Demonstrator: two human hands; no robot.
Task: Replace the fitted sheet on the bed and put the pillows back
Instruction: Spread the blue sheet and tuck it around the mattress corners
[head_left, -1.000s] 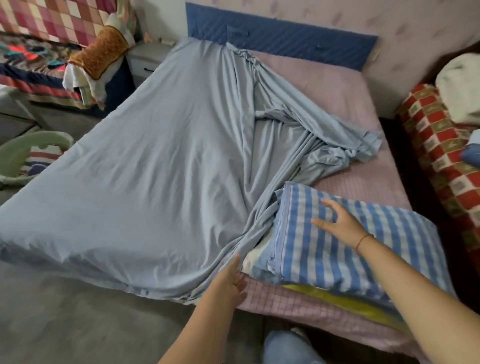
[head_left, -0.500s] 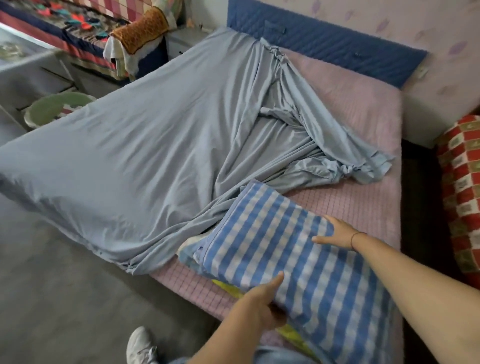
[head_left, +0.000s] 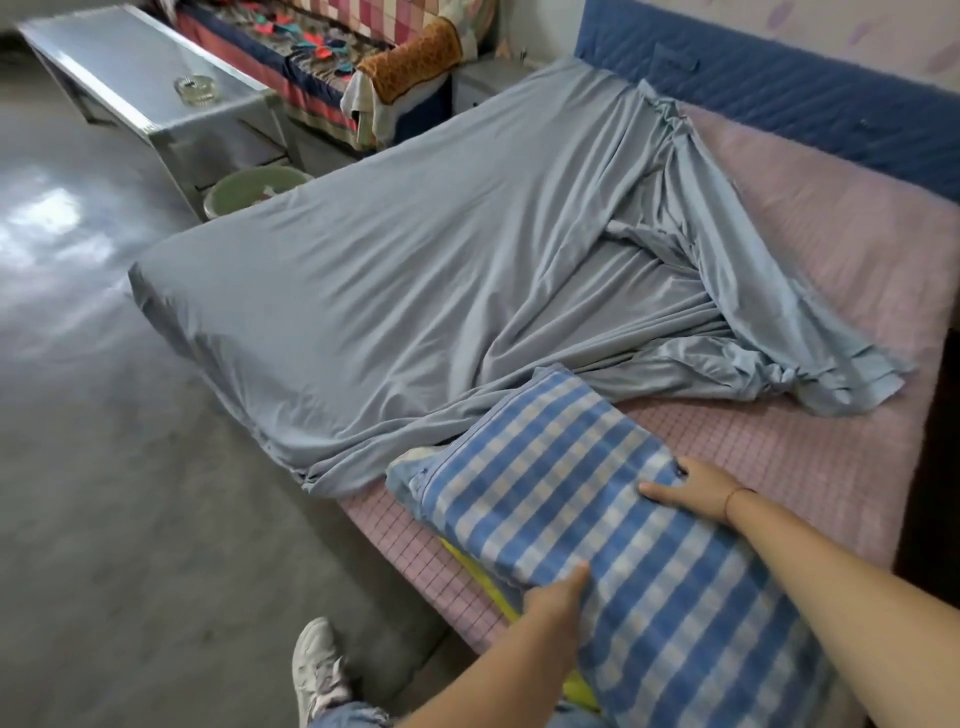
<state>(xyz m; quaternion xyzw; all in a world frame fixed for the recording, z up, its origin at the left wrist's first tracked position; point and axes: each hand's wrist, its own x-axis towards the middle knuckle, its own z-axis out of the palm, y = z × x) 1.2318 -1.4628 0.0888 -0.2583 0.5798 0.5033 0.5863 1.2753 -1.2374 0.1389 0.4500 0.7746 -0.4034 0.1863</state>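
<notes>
Blue-checked pillow (head_left: 597, 493): near right on pink mattress (head_left: 831, 249), far corner overlapping the sheet. Left hand (head_left: 556, 597): grips pillow's near edge, thumb on top. Right hand (head_left: 691, 486): holds pillow's right edge, fingers bent over it. Grey-blue fitted sheet (head_left: 415, 270): spread over left half, bunched mid-bed.

Metal table (head_left: 130, 67) upper left w/ glass ashtray (head_left: 196, 89) on top. Green basin (head_left: 244, 189) on grey floor (head_left: 130, 519) just beside table leg. Patterned sofa (head_left: 322, 41) behind, orange cloth (head_left: 410, 67) over its arm. White sneaker (head_left: 317, 670) at bottom edge.
</notes>
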